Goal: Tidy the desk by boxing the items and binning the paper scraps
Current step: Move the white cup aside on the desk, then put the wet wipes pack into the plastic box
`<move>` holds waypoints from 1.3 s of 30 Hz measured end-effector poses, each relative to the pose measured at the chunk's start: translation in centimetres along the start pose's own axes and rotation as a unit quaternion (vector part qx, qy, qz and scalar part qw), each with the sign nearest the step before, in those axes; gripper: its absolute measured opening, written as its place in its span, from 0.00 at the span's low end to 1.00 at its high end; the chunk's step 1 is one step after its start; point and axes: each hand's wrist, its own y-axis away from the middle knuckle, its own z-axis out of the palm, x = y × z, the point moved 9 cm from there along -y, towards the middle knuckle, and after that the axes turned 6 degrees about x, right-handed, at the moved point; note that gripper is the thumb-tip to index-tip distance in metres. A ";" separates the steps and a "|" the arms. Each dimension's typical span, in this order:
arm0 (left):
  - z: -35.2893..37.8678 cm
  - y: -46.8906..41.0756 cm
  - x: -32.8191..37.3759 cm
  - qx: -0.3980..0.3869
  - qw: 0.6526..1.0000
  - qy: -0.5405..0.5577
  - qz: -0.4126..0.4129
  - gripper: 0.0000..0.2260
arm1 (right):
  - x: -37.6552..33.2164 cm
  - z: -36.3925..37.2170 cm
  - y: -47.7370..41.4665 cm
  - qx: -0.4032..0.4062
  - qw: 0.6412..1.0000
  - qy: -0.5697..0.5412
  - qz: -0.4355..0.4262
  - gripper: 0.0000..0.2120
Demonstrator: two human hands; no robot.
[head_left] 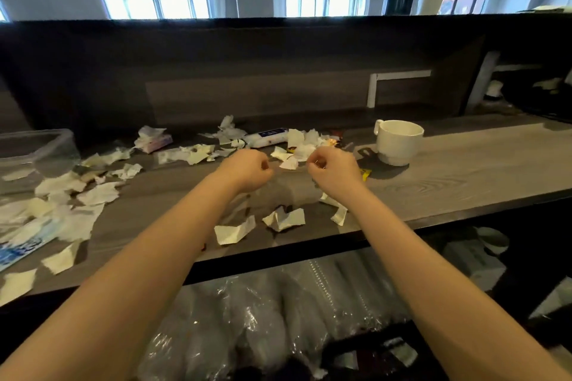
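Paper scraps (96,195) litter the table (464,170), thickest at left, just beside the clear plastic box (40,148) at the far left end. More lie mid-table and near the front edge. Pink tissue pack (156,143) and white packet (266,136) sit among scraps toward the back. I see left hand (247,170) and right hand (334,168) side by side over mid-table, both grips curled tight; can't tell if either pinches anything. White mug (397,141) stands upright at right, near the last scraps.
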 end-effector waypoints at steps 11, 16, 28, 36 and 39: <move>-1.7 1.0 -12.5 -0.053 0.994 -0.048 -0.088 0.14 | -6.9 7.5 -3.3 -0.129 0.975 0.166 -0.077 0.13; -2.4 -1.4 -16.7 -0.018 0.994 -0.067 -0.087 0.17 | -7.2 12.2 -7.0 -0.167 0.958 0.223 -0.074 0.19; 0.3 -7.4 -20.4 -0.043 0.996 -0.060 -0.047 0.21 | -2.8 18.6 -16.8 -0.197 0.943 0.270 -0.002 0.37; 2.1 -7.7 -20.5 -0.019 0.997 -0.061 -0.041 0.22 | -3.1 18.2 -18.4 -0.175 0.910 0.373 -0.037 0.25; 2.1 -7.4 -20.7 -0.012 0.998 -0.024 -0.053 0.22 | -3.7 17.4 -18.0 -0.191 0.903 0.386 -0.004 0.28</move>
